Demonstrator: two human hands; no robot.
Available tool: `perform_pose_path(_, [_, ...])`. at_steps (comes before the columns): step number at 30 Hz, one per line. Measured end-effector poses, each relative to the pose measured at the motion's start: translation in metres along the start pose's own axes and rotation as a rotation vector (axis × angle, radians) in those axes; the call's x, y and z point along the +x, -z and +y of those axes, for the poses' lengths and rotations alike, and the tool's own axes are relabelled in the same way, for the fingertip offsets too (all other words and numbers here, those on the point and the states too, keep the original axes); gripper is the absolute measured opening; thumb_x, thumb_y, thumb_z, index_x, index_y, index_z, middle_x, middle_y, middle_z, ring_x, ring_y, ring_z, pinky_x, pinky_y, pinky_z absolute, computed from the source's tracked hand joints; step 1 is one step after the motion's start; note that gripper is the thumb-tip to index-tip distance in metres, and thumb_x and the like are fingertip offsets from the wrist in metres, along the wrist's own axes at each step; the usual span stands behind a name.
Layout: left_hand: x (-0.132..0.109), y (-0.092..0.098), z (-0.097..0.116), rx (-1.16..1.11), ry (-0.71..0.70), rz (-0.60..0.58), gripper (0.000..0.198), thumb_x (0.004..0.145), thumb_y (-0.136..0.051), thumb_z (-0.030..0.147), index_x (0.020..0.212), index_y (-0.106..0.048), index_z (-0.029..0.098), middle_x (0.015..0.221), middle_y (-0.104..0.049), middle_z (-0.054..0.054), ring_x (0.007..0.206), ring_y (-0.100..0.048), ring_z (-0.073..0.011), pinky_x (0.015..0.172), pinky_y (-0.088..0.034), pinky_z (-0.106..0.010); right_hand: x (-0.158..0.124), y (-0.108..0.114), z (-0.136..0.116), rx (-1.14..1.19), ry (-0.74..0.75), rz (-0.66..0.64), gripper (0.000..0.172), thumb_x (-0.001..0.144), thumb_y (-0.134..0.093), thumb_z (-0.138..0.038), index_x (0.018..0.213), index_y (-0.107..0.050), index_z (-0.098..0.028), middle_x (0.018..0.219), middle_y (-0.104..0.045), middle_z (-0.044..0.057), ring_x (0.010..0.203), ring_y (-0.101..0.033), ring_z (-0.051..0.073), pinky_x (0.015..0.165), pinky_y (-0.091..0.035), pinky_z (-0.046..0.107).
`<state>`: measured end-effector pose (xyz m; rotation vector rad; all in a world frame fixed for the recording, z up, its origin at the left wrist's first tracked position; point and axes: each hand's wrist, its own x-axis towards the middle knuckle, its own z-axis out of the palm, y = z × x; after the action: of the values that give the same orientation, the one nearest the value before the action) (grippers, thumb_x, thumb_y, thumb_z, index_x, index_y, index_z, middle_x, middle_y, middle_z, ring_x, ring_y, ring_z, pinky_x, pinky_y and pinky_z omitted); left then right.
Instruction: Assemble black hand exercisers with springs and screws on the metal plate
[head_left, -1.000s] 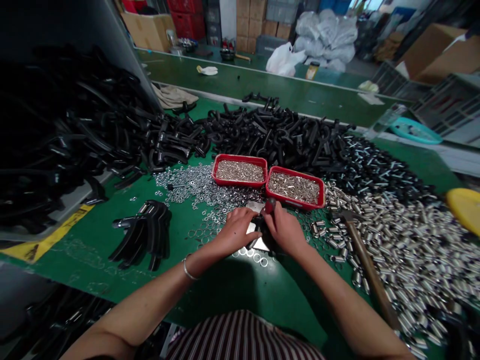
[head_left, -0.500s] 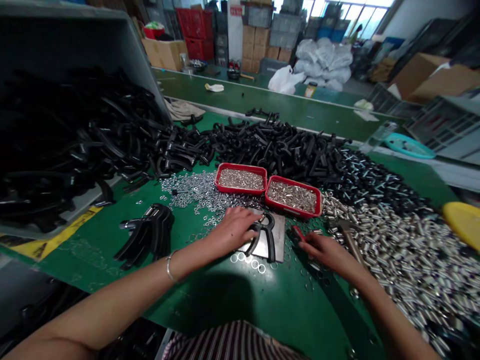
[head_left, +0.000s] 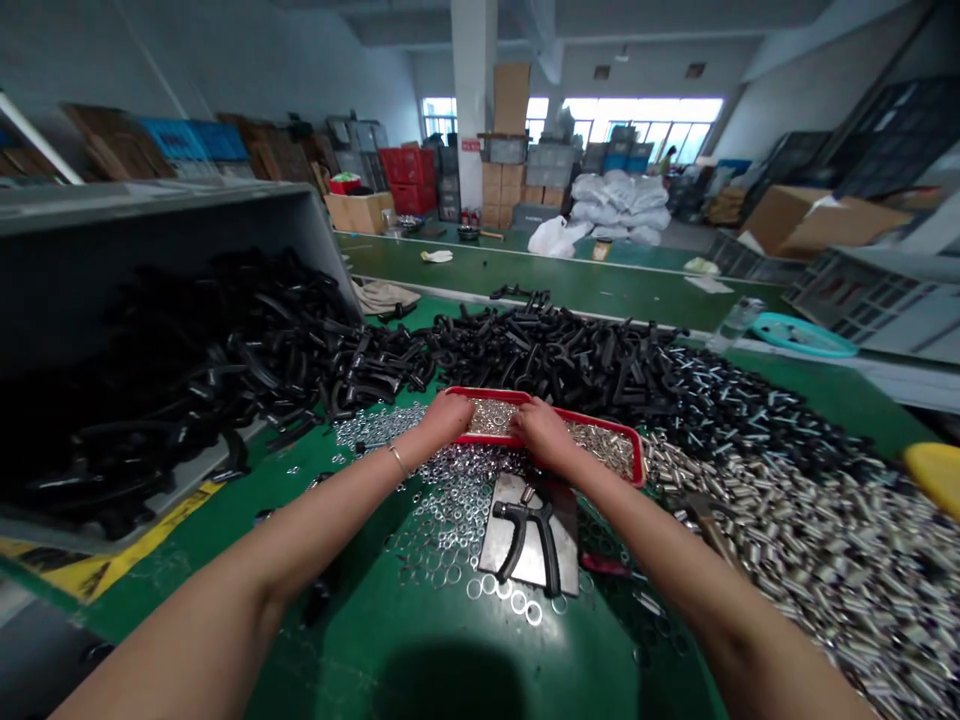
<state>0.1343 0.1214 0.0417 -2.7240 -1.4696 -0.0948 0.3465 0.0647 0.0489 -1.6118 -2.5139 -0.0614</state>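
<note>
My left hand (head_left: 450,417) reaches into the left end of a shallow red tray (head_left: 484,439) of small shiny metal pieces, fingers curled. At that tray's right end is my right hand (head_left: 543,432), fingertips pinched down among the pieces. What either hand holds is too small or hidden to make out. A second red tray (head_left: 639,468) of similar pieces adjoins it, partly behind my right hand. Nearer me, a black two-legged part (head_left: 551,560) lies on a flat metal plate (head_left: 493,548). The red-handled tool (head_left: 604,565) rests right of the plate.
Loose rings (head_left: 517,602) and small nuts (head_left: 390,425) lie around the plate. Black curved parts (head_left: 525,345) pile up behind the trays and spill from a grey bin (head_left: 330,235). At right are metal sleeves (head_left: 810,545) and a hammer (head_left: 712,528).
My right hand has let go of the red-handled tool and moved up-left to the tray. My left hand has left the black part for the same tray. The view has tilted upward.
</note>
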Motion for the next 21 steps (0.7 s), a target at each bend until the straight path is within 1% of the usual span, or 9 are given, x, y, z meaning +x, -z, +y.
perform_pose_path(2, [-0.002,-0.002,-0.006,-0.025,0.015,-0.006,0.02,0.085,-0.056,0.014,0.086,-0.075,0.016,0.096,-0.075,-0.014,0.095,-0.068,-0.0251,0.083,-0.046,-0.032,0.022,-0.011,-0.001,-0.024,-0.012,-0.024,0.016,0.09,-0.061,-0.021,0.084,-0.073,-0.014,0.095,-0.072,0.016,0.099,-0.057,0.028,0.083,-0.039,0.035])
perform_pose_path(5, [0.0,-0.005,-0.015,-0.08,0.037,-0.016,0.02,0.087,-0.055,0.016,0.087,-0.074,0.018,0.095,-0.075,-0.011,0.092,-0.068,-0.0225,0.08,-0.046,-0.028,0.035,-0.022,0.003,-0.042,-0.045,-0.046,0.016,0.09,-0.06,-0.021,0.09,-0.073,-0.012,0.1,-0.072,0.018,0.101,-0.055,0.03,0.081,-0.037,0.037])
perform_pose_path(8, [0.004,-0.009,-0.019,-0.135,0.056,-0.018,0.02,0.089,-0.054,0.017,0.085,-0.074,0.018,0.093,-0.074,-0.011,0.093,-0.067,-0.0224,0.082,-0.046,-0.028,0.031,-0.029,0.007,-0.032,-0.075,-0.043,0.02,0.093,-0.055,-0.023,0.099,-0.071,-0.012,0.108,-0.07,0.018,0.106,-0.053,0.031,0.083,-0.035,0.038])
perform_pose_path(13, [0.005,-0.013,-0.019,-0.182,0.125,0.031,0.018,0.088,-0.058,0.022,0.096,-0.073,0.016,0.098,-0.072,-0.012,0.097,-0.065,-0.0257,0.087,-0.046,-0.032,0.021,-0.032,0.007,0.022,-0.121,-0.004,0.024,0.099,-0.045,-0.025,0.107,-0.065,-0.015,0.108,-0.07,0.016,0.105,-0.052,0.03,0.087,-0.031,0.04])
perform_pose_path(16, [0.001,-0.009,-0.02,-0.199,0.166,0.069,0.018,0.088,-0.058,0.02,0.097,-0.073,0.015,0.101,-0.071,-0.014,0.101,-0.064,-0.0271,0.089,-0.045,-0.034,0.022,-0.035,0.005,0.076,-0.155,0.028,0.024,0.1,-0.042,-0.022,0.104,-0.064,-0.014,0.105,-0.07,0.018,0.102,-0.053,0.03,0.087,-0.031,0.04])
perform_pose_path(18, [-0.003,-0.002,-0.018,-0.223,0.188,0.084,0.019,0.087,-0.056,0.017,0.097,-0.072,0.014,0.101,-0.072,-0.013,0.1,-0.064,-0.0261,0.088,-0.046,-0.033,0.024,-0.035,0.006,0.128,-0.176,0.052,0.022,0.099,-0.043,-0.02,0.101,-0.064,-0.013,0.105,-0.069,0.019,0.102,-0.053,0.03,0.087,-0.032,0.041])
perform_pose_path(20, [-0.01,0.007,-0.008,-0.25,0.195,0.086,0.019,0.088,-0.056,0.017,0.097,-0.072,0.014,0.097,-0.073,-0.01,0.095,-0.066,-0.0235,0.083,-0.047,-0.03,0.025,-0.032,0.007,0.196,-0.191,0.081,0.019,0.097,-0.045,-0.019,0.1,-0.063,-0.013,0.106,-0.069,0.018,0.101,-0.054,0.029,0.088,-0.033,0.04])
perform_pose_path(21, [-0.015,0.011,0.001,-0.277,0.186,0.079,0.018,0.088,-0.056,0.018,0.096,-0.072,0.015,0.094,-0.074,-0.009,0.09,-0.066,-0.0217,0.08,-0.048,-0.029,0.023,-0.029,0.008,0.237,-0.198,0.099,0.018,0.097,-0.046,-0.019,0.099,-0.063,-0.013,0.106,-0.069,0.017,0.1,-0.055,0.028,0.087,-0.035,0.039])
